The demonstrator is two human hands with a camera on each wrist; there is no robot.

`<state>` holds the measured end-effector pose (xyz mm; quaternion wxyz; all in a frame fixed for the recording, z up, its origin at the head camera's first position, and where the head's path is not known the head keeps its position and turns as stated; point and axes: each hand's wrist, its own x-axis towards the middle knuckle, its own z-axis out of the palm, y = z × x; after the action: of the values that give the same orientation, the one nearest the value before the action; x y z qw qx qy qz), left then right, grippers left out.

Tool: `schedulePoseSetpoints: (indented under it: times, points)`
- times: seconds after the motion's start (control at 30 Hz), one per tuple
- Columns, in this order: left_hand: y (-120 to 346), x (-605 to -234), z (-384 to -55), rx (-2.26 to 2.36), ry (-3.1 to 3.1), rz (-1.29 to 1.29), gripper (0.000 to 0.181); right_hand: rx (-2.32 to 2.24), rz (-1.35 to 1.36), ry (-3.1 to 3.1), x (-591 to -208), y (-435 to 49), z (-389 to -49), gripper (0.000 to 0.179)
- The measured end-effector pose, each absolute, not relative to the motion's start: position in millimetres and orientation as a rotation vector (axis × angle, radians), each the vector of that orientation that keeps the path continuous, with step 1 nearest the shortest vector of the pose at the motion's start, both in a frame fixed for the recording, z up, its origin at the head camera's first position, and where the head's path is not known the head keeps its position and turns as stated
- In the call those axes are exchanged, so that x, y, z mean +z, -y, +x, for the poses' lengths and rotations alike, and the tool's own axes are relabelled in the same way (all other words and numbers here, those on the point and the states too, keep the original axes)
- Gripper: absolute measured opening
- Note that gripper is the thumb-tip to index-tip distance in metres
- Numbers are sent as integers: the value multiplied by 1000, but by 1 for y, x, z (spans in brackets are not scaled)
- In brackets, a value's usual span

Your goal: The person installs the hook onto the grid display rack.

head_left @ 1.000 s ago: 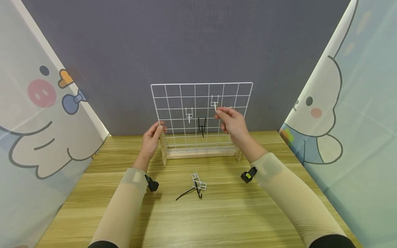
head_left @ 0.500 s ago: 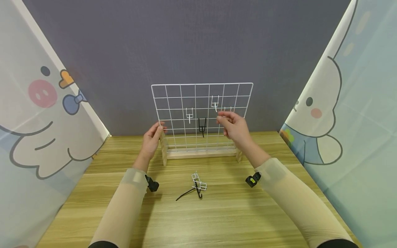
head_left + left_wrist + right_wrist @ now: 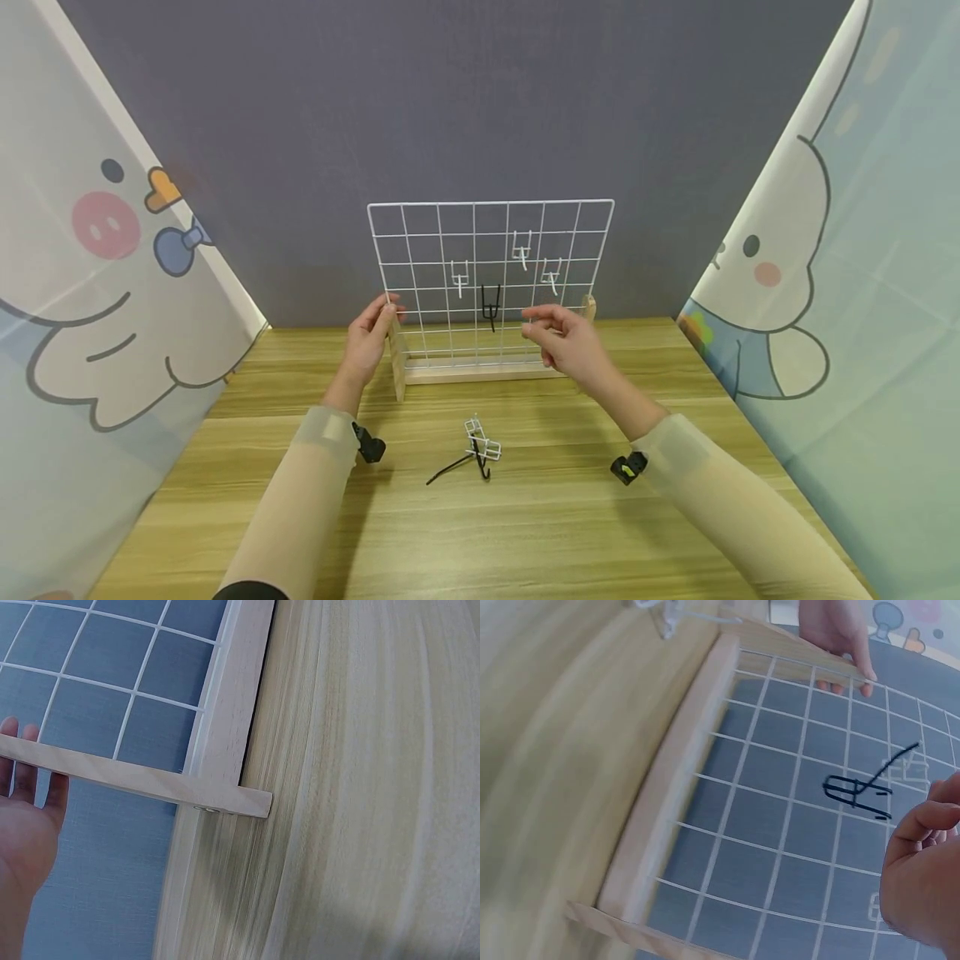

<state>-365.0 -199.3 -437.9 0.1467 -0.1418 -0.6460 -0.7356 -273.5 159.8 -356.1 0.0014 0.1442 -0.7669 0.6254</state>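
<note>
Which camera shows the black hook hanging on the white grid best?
The right wrist view, because the black hook looks biggest there and nothing covers it. The head view shows it smaller, on the white grid. The left wrist view doesn't show it.

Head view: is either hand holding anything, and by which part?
The left hand holds the wire rack by its left edge, around the upper part of the wooden upright; the right hand holds nothing visible.
</note>
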Motion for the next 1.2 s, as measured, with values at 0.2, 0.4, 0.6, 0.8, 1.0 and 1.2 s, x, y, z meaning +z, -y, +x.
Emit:
schedulePoseSetpoints:
  times: [0.2, 0.4, 0.6, 0.8, 1.0, 1.2]
  points:
    - [198, -436, -366, -2072, 1902, -404, 42, 1968, 474, 2466, -381, -164, -264, 35]
    - [197, -436, -366, -2049, 1931, -396, 37, 1939, 500, 2574, -413, -169, -257, 35]
    - [197, -437, -367, -2058, 1897, -409, 37, 1888, 595, 2684, -439, -168, -251, 31]
    - [197, -436, -366, -2032, 1918, -396, 28, 1863, 646, 2762, -452, -165, -247, 32]
    - [197, -436, -363, -2015, 1946, -390, 33, 1881, 671, 2832, -458, -162, -245, 37]
    - [199, -437, -364, -2016, 1935, -387, 28, 1857, 734, 2857, -462, -160, -246, 36]
